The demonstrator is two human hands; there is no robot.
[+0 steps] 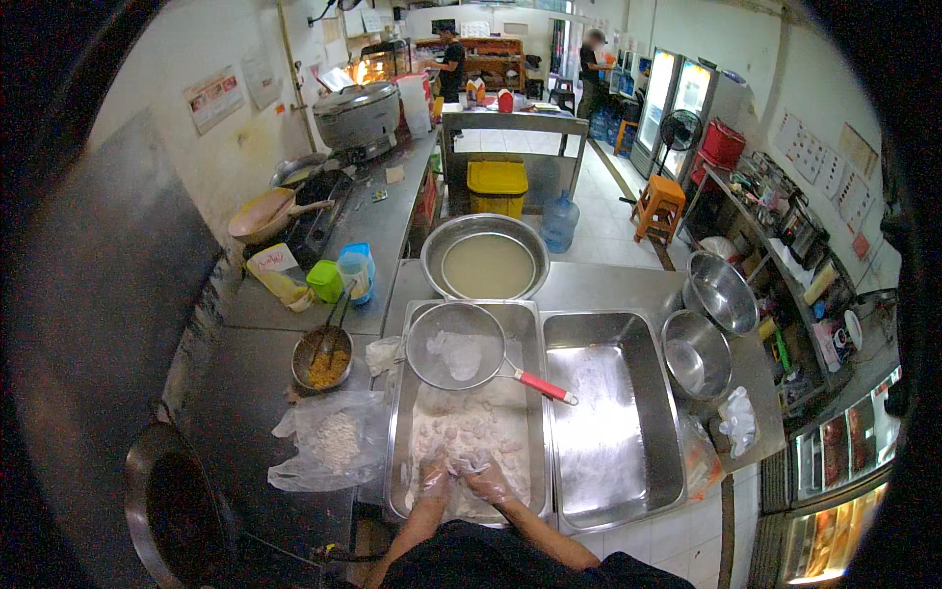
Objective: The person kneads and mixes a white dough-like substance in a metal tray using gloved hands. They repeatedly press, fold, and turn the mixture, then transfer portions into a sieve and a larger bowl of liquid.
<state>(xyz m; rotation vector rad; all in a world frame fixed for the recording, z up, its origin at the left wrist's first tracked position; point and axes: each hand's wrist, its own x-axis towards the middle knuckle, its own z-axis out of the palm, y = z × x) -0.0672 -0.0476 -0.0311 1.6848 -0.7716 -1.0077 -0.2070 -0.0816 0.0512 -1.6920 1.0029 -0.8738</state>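
Both of my hands wear clear plastic gloves and are down in a deep steel tray of white flour. My left hand is at the tray's near left, its fingers in the flour. Beside it, my right hand has curled fingers close to the left ones. Several flour-coated pieces lie just beyond my fingertips; whether either hand grips one is hidden. Across the tray's far part rests a round mesh strainer with a red handle pointing right. Whitish material shows at its mesh.
A second steel tray adjoins on the right, near two steel bowls. Cloudy liquid fills a large bowl beyond. Left are a plastic bag, a pan of yellow crumbs and a wok. Two people stand far off.
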